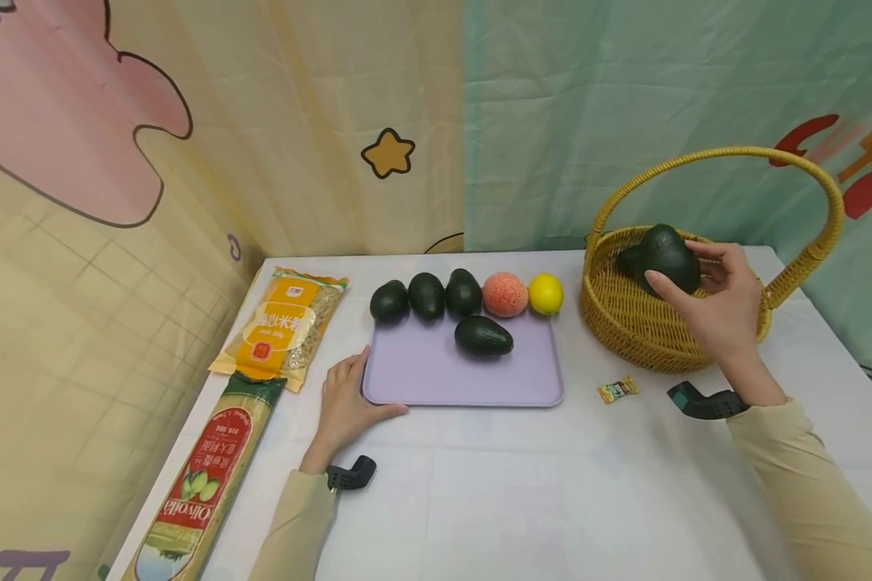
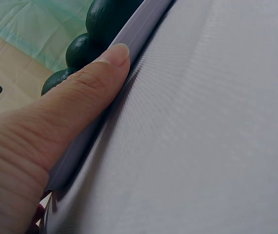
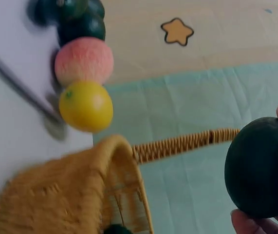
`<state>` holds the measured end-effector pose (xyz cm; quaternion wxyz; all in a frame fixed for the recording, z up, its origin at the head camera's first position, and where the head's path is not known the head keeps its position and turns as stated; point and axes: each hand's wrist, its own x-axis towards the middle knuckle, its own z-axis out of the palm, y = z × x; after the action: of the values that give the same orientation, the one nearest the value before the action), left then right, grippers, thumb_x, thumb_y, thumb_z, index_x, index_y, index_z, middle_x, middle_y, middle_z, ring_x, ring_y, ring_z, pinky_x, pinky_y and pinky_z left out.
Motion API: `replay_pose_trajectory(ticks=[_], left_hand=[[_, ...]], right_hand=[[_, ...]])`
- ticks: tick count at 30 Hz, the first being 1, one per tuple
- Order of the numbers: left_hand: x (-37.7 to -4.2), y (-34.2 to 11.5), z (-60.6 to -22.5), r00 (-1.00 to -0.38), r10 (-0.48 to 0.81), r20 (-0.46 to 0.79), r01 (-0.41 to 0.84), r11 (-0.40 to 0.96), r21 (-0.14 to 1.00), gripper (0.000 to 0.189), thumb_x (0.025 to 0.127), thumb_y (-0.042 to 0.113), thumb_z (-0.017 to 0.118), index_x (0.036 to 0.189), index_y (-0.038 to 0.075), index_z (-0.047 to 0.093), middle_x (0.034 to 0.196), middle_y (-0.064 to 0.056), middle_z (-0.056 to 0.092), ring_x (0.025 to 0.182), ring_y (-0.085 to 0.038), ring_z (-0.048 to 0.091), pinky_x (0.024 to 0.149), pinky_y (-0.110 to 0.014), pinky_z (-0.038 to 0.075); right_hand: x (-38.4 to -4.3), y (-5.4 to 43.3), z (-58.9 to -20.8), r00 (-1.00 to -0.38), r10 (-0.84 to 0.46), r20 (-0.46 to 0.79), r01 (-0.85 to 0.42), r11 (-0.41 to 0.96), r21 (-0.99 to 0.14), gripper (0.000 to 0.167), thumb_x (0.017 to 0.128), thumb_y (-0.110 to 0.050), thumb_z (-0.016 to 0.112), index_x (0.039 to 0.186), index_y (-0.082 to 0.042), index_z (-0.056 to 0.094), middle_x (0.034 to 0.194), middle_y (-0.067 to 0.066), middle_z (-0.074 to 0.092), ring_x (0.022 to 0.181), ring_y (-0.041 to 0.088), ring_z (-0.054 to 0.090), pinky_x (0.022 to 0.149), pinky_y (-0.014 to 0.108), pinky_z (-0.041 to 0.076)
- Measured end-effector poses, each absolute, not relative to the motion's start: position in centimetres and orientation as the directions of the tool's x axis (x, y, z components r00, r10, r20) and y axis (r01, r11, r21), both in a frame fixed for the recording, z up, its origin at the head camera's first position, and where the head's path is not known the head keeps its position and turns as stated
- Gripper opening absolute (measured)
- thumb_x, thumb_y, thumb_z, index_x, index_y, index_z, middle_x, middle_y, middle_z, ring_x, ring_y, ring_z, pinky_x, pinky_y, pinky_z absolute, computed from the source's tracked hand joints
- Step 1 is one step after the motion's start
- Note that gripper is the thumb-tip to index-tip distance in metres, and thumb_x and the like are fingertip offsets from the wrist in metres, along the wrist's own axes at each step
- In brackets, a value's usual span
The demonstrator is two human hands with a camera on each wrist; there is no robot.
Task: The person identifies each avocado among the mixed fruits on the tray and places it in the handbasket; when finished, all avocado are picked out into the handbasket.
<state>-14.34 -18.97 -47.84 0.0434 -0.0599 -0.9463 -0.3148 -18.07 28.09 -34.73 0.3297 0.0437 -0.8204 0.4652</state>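
Observation:
My right hand (image 1: pixel 730 303) grips a dark green avocado (image 1: pixel 668 258) between thumb and fingers, over the wicker basket (image 1: pixel 643 343). Inside that basket another dark green fruit (image 1: pixel 626 262) is partly hidden behind the held one. At the near left corner of the lilac tray (image 1: pixel 414 371), my left hand (image 1: pixel 345 399) rests with fingers along the side; in the left wrist view its thumb (image 2: pixel 90 83) lies straight against the rim. One avocado (image 1: pixel 483 336) lies on the tray. Along the far edge stand three avocados (image 1: pixel 426 296), a pink peach (image 1: pixel 505 294) and a yellow lemon (image 1: pixel 546 294).
The basket's tall handle (image 1: pixel 734 152) arches above the right hand. A small wrapped candy (image 1: pixel 618 389) lies between tray and basket. On the left are a yellow grain bag (image 1: pixel 279 327) and a long pasta packet (image 1: pixel 199 492). Curtains (image 1: pixel 538 121) hang behind the white table (image 1: pixel 480 500).

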Motion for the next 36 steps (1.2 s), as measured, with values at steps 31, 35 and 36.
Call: replay_pose_trajectory(ticks=[31,35,36], left_hand=[[-14.4,-19.0,-47.8,-0.987,0.093,0.13,0.152,0.796,0.586,0.118,0.059,0.052,0.086,0.15,0.007,0.026,0.141,-0.02,0.035,0.129,-0.037,0.025,0.103,-0.052,0.019],[-14.4,-19.0,-47.9,-0.988,0.091,0.126,0.148,0.796,0.587,0.119,0.058,0.054,0.085,0.15,0.008,0.025,0.141,-0.02,0.035,0.129,-0.036,0.025,0.103,-0.053,0.019],[-14.4,-19.0,-47.9,-0.988,0.09,0.123,0.146,0.796,0.587,0.119,0.058,0.054,0.085,0.15,0.008,0.025,0.141,-0.02,0.035,0.129,-0.036,0.025,0.103,-0.053,0.019]], right_hand=[[-23.2,37.8,-35.7,-0.992,0.115,0.048,0.074,0.854,-0.516,0.077,0.085,-0.048,0.065,0.12,0.013,0.035,0.119,0.04,0.04,0.099,0.052,0.043,0.074,0.06,0.039],[-23.6,38.0,-36.0,-0.996,0.086,-0.014,0.082,0.864,-0.497,0.08,0.084,-0.049,0.066,0.12,0.015,0.034,0.117,0.04,0.041,0.098,0.052,0.045,0.076,0.06,0.04],[-23.6,38.0,-36.1,-0.996,0.086,-0.024,0.087,0.866,-0.493,0.081,0.084,-0.05,0.066,0.121,0.015,0.034,0.118,0.04,0.04,0.099,0.052,0.044,0.078,0.061,0.04]])
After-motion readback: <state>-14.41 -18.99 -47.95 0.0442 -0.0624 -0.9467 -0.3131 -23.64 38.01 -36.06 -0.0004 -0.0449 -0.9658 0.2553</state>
